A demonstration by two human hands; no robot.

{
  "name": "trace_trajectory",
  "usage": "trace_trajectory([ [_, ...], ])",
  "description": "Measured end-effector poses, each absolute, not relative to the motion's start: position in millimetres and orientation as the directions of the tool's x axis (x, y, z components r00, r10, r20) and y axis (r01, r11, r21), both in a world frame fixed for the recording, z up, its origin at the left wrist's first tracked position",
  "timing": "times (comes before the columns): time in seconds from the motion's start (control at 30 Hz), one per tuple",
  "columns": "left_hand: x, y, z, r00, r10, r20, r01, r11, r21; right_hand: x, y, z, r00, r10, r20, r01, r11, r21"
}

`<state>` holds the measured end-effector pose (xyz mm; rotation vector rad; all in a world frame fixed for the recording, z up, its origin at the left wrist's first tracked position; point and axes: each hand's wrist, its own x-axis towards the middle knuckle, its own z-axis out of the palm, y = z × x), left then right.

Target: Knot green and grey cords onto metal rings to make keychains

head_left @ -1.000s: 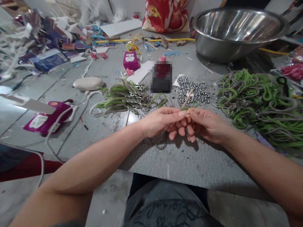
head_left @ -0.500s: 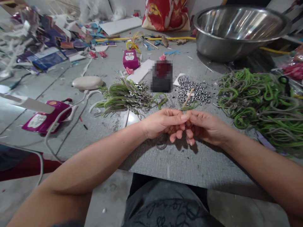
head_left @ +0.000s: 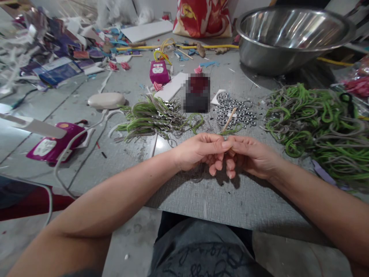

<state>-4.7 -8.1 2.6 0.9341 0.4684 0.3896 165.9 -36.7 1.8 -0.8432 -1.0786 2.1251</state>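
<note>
My left hand (head_left: pixel 198 152) and my right hand (head_left: pixel 252 154) meet over the table, thumbs and forefingers pinched together tip to tip. They close on a thin cord, mostly hidden by the fingers; a green stretch of cord (head_left: pixel 230 131) shows just behind the fingertips. The other fingers of both hands curl loosely below. A thin wooden stick (head_left: pixel 230 120) lies slanted beyond the hands, close to a heap of small silver metal rings (head_left: pixel 235 107). Left of the rings rests a bundle of green and grey cords (head_left: pixel 144 117) with metal rings at its right end.
A big pile of green and grey cords (head_left: pixel 305 123) lies at right, below a steel bowl (head_left: pixel 282 57). At left are a white oval device (head_left: pixel 106 100), a purple box (head_left: pixel 59 144) and white cables. Scraps (head_left: pixel 57 57) fill the back left; a red bag (head_left: pixel 201 19) stands behind.
Both hands stay pinched together, with only slight shifts of the thumbs and fingers. Less of the grey loop below my left hand shows now.
</note>
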Motion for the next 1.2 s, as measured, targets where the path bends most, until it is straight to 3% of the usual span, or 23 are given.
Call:
trace_trajectory([
  [0.3, -5, -11, 5, 0.825, 0.517, -0.228, -0.097, 0.528, 0.844, 164, -37, 1, -0.635, 0.735, -0.237, -0.233, -0.475, -0.849],
  [0.63, -5, -7, 1, 0.792, 0.535, -0.294, -0.003, 0.485, 0.874, 173, -30, 7, -0.563, 0.752, -0.344, -0.097, -0.474, -0.875],
  [0.93, -5, -7, -1, 0.756, 0.573, -0.317, 0.034, 0.449, 0.893, 175, -27, 5, -0.582, 0.736, -0.346, -0.101, -0.488, -0.867],
  [1.2, -5, -10, 0, 0.783, 0.565, -0.260, -0.034, 0.457, 0.889, 174, -31, 6, -0.610, 0.716, -0.340, -0.108, -0.500, -0.859],
])
